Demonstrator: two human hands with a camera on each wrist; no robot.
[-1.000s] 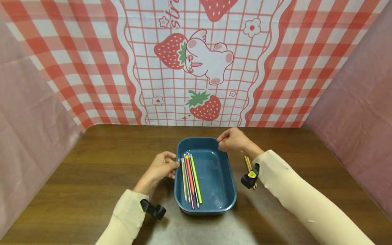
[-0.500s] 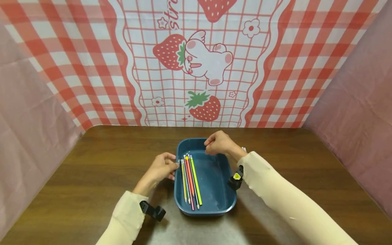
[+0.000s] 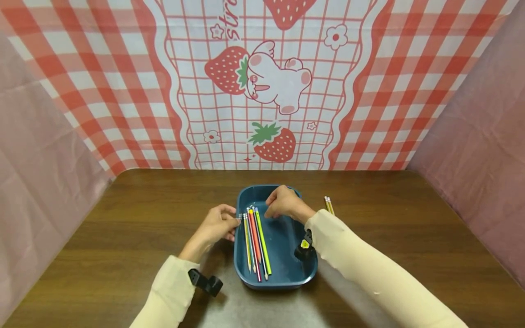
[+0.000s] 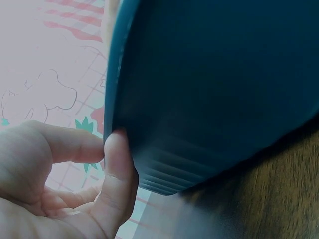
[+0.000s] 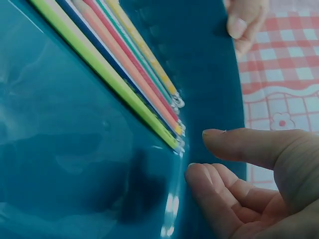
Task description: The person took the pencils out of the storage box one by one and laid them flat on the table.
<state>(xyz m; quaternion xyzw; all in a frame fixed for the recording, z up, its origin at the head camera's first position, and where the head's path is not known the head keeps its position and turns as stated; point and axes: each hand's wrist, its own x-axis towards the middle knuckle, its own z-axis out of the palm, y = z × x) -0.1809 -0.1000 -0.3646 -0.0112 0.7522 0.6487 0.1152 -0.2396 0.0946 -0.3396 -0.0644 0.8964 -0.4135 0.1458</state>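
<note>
A dark blue plastic tray (image 3: 283, 255) stands on the table, with several pencils (image 3: 257, 241) lying side by side along its left part. Their eraser ends point to the far end; yellow, red and lime green ones show. My left hand (image 3: 216, 223) pinches the tray's left rim between thumb and finger, as the left wrist view confirms. Over the tray's far right part is my right hand (image 3: 285, 202). In the right wrist view, its thumb and fingertips are apart with nothing between them, close to the eraser ends of the lime green pencil (image 5: 107, 77).
Right of the tray, a few yellowish pencils (image 3: 329, 205) lie on the brown wooden table (image 3: 164, 196), partly hidden by my right sleeve (image 3: 365, 264). A checked strawberry-print cloth (image 3: 270, 91) hangs behind the table, and pink cloths (image 3: 471, 127) flank it.
My right hand has moved left from the tray's far right corner to over its inside, nearer the pencils. The pencils on the table show at their eraser ends. My left hand stays at the rim.
</note>
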